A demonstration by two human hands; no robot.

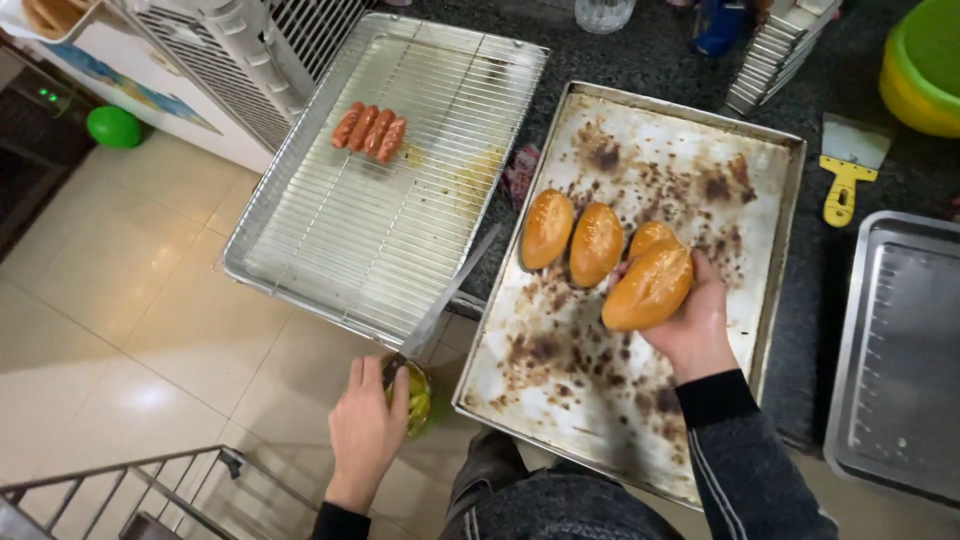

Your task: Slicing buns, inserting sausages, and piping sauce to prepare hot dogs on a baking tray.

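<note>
My right hand (690,325) is bare, and the sleeve behind it is dark grey with thin pale stripes running down its length, finished at the wrist by a plain black ribbed cuff. My left hand (365,430) is bare too, with only the edge of a black cuff showing where the arm leaves the picture. Between the two arms, at the bottom edge, the front of my dark grey, slightly mottled clothing bulges into view, folded and creased.
</note>
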